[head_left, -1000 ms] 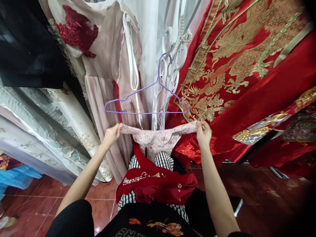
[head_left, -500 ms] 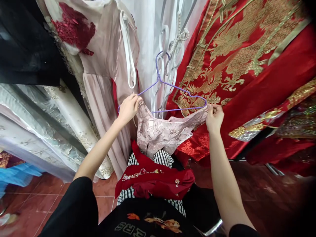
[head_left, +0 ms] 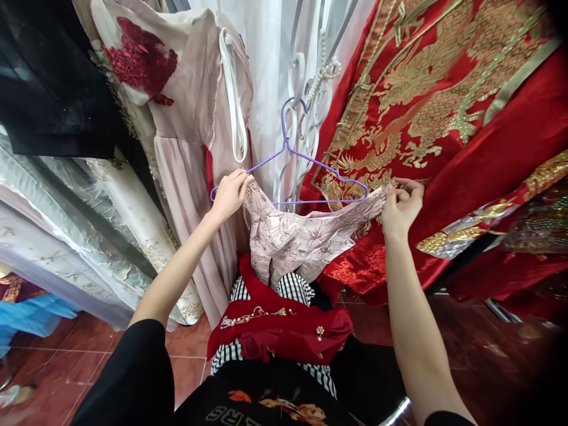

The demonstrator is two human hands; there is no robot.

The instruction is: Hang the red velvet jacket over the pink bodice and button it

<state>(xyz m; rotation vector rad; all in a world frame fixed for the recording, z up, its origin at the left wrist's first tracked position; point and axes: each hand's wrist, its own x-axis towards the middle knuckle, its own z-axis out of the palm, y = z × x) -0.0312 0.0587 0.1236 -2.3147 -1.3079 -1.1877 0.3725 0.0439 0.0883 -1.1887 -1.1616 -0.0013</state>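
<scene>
Right hand [head_left: 402,207]: shifted outward since the earlier frame, away from the hanger's tip; thumb and forefinger pinched on one garment end, remaining fingers loosely extended.
Pale pink, flower-patterned fabric garment [head_left: 302,236]: stretched between both hands, below the hanger's lower bar, above the lap.
Left hand [head_left: 231,192]: thumb and fingers gripping the opposite end, just beside the sloping bar; cannot tell whether also gripping the hanger.
Thin purple triangular hanger [head_left: 287,144]: apparently hooked on white curled metal scrollwork [head_left: 313,142].
Dark red velvet cloth with beaded ornaments [head_left: 302,328]: across the lap, over black-and-white checked cloth [head_left: 295,287].
Handling of the ends: probably best with light, even tension; both ends level; pinch near the tips to spare the patterned surface; avoid tugging the hanger sideways.
</scene>
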